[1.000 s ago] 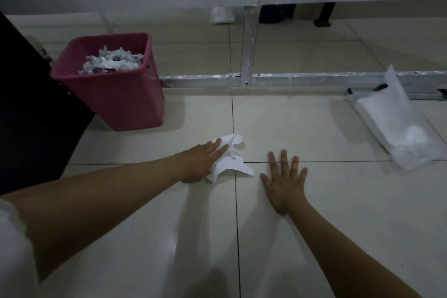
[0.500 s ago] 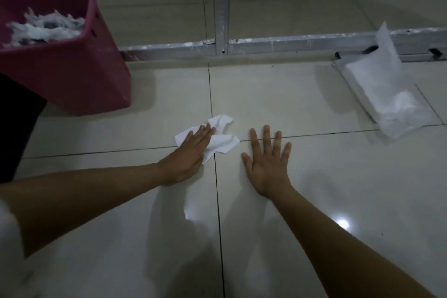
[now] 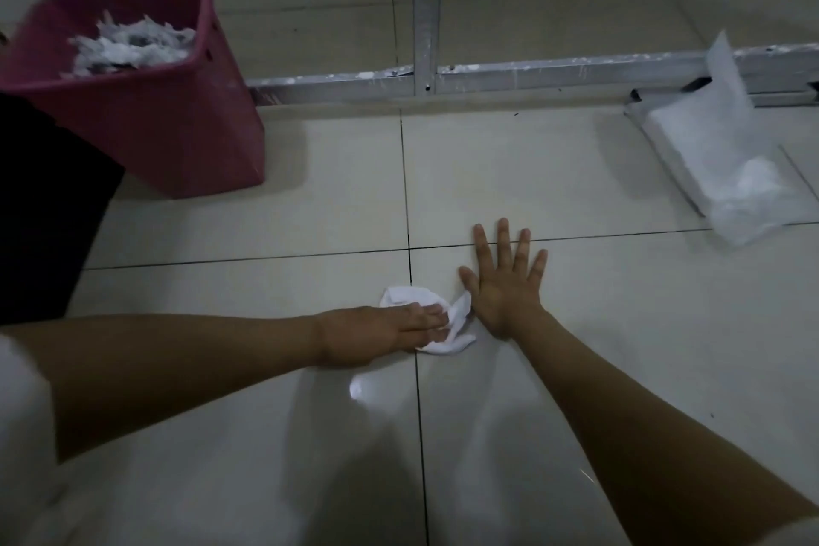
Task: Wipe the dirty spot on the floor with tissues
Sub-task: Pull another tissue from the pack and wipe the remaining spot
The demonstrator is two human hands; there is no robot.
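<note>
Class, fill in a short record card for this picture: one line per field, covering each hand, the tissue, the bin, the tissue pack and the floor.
left hand: pressing the tissue to the floor, fingers flat on it
right hand: palm down, fingers spread, empty
tissue: white, crumpled, lying across a grout line beside the right hand
bin: pink, holds crumpled used tissues
tissue pack: on the floor at far right, a sheet sticking up
floor: pale glossy tiles; no dirty spot discernible

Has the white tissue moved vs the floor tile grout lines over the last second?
Yes. The crumpled white tissue under the left hand slid toward the person, from on the horizontal grout line to well below it.
</note>
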